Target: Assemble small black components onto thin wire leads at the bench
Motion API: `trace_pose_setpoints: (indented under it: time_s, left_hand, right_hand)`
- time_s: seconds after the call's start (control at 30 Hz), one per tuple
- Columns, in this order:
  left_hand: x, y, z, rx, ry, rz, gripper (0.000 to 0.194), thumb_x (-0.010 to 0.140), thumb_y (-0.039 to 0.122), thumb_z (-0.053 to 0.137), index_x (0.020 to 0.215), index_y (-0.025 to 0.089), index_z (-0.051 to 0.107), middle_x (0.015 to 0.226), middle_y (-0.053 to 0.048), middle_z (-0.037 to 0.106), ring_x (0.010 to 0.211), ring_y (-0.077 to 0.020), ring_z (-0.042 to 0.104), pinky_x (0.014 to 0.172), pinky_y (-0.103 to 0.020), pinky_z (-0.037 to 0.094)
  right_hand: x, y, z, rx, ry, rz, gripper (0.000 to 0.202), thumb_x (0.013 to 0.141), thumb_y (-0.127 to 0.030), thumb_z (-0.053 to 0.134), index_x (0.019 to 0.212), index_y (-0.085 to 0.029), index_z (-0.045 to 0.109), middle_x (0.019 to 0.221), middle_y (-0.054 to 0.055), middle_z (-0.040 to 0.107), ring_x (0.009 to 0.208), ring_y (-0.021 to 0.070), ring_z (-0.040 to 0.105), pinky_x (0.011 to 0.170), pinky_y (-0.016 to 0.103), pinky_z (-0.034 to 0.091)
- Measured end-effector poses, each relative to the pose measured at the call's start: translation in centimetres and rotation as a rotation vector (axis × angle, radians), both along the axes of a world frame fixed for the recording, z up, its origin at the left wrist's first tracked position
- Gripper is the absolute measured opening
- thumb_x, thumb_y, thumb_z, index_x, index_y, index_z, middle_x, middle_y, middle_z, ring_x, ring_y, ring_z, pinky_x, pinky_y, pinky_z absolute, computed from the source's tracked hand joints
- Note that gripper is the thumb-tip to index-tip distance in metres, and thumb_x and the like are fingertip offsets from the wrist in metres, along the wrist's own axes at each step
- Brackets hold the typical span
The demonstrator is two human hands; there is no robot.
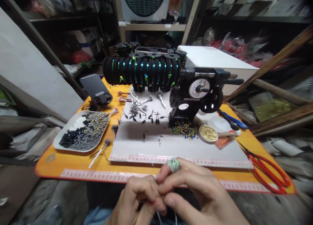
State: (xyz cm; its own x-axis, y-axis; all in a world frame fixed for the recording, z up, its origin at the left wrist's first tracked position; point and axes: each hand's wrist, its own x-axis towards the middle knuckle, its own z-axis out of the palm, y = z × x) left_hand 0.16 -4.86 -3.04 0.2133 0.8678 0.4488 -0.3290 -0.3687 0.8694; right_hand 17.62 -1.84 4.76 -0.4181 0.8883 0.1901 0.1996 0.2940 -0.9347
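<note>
My two hands meet low in front of the table's near edge, their fingertips almost touching. My left hand is closed, with thumb and bent forefinger pinched together. The fingers of my right hand are drawn in against the left fingertips; green speckled tape wraps one of them. A thin pale line hangs in a loop beneath the fingers, and both hands appear to grip it. Whatever small piece lies between the fingertips is hidden. Nearest beyond them is a white board bearing small dark-and-metal parts.
A black winding device carries a row of black spools. To the left stand a white tray of small parts and a phone stand. Coloured beads, a gold-filled dish, pliers and red-handled scissors lie right.
</note>
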Motion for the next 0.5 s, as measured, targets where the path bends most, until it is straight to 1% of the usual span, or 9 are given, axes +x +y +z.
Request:
trace_pose_setpoints:
  time_s: [0.07,0.13,0.23,0.27,0.33,0.37,0.43,0.5]
  left_hand:
    - [0.0,-0.2,0.2,-0.035,0.017,-0.002,0.009,0.102,0.022,0.048,0.106,0.029,0.05,0.077,0.002,0.059,0.071,-0.0116,0.058,0.073,-0.025,0.052]
    - [0.2,-0.5,0.5,-0.099,0.012,0.041,0.01,0.101,0.024,0.053,0.108,0.03,0.054,0.081,0.002,0.063,0.074,-0.0124,0.061,0.074,-0.026,0.054]
    - [0.6,-0.5,0.8,-0.17,0.06,0.216,0.023,0.091,0.021,0.069,0.11,0.03,0.061,0.086,0.001,0.069,0.075,-0.0121,0.067,0.075,-0.021,0.055]
    - [0.7,-0.3,0.9,-0.15,0.101,0.265,0.024,0.088,0.017,0.071,0.108,0.029,0.064,0.085,0.001,0.071,0.075,-0.0119,0.068,0.074,-0.018,0.054]
    - [0.5,0.1,1.2,-0.071,0.211,0.29,0.021,0.086,0.009,0.07,0.099,0.025,0.068,0.08,0.001,0.072,0.073,-0.0121,0.069,0.071,-0.017,0.054]
    - [0.4,0.4,1.4,-0.031,0.265,0.274,0.02,0.087,0.006,0.068,0.095,0.024,0.069,0.079,0.0,0.072,0.072,-0.0127,0.069,0.07,-0.017,0.054]
    - [0.1,0.8,1.7,0.028,0.351,0.217,0.021,0.087,0.003,0.064,0.094,0.022,0.068,0.08,-0.001,0.072,0.075,-0.0145,0.07,0.072,-0.019,0.055]
    - [-0.1,0.9,1.8,0.039,0.416,0.225,0.021,0.088,0.003,0.061,0.092,0.022,0.068,0.094,-0.005,0.073,0.089,-0.0174,0.071,0.081,-0.023,0.055]
  right_hand:
    - [0.0,-0.1,0.0,0.027,-0.032,0.008,0.018,0.087,-0.006,0.064,0.084,-0.023,0.071,0.082,0.0,0.068,0.08,0.0129,0.066,0.076,0.021,0.053]
    - [0.1,-0.3,-0.3,0.053,-0.071,0.009,0.019,0.09,-0.007,0.059,0.085,-0.023,0.068,0.083,0.002,0.066,0.081,0.0147,0.066,0.075,0.022,0.053]
    - [0.2,-0.9,-1.1,0.139,-0.096,-0.039,0.022,0.092,-0.006,0.055,0.093,-0.026,0.065,0.086,0.003,0.062,0.078,0.0161,0.065,0.073,0.024,0.054]
    - [0.2,-1.1,-1.4,0.165,-0.084,-0.062,0.024,0.092,-0.006,0.054,0.095,-0.028,0.064,0.087,0.002,0.061,0.077,0.0161,0.064,0.073,0.024,0.054]
    - [0.3,-1.4,-1.9,0.165,-0.043,-0.1,0.022,0.093,-0.009,0.054,0.095,-0.029,0.063,0.086,0.002,0.06,0.077,0.0163,0.062,0.076,0.025,0.054]
    - [0.3,-1.6,-2.1,0.13,-0.016,-0.107,0.019,0.095,-0.012,0.054,0.094,-0.03,0.062,0.085,0.002,0.06,0.079,0.017,0.062,0.08,0.026,0.054]
    - [0.5,-1.9,-2.5,-0.001,0.076,-0.085,0.013,0.098,-0.024,0.055,0.089,-0.029,0.062,0.085,0.003,0.061,0.086,0.019,0.063,0.085,0.03,0.053]
    - [0.9,-2.3,-2.7,-0.165,0.246,-0.005,0.014,0.099,-0.036,0.054,0.088,-0.03,0.061,0.088,0.003,0.064,0.088,0.0199,0.065,0.084,0.033,0.054]
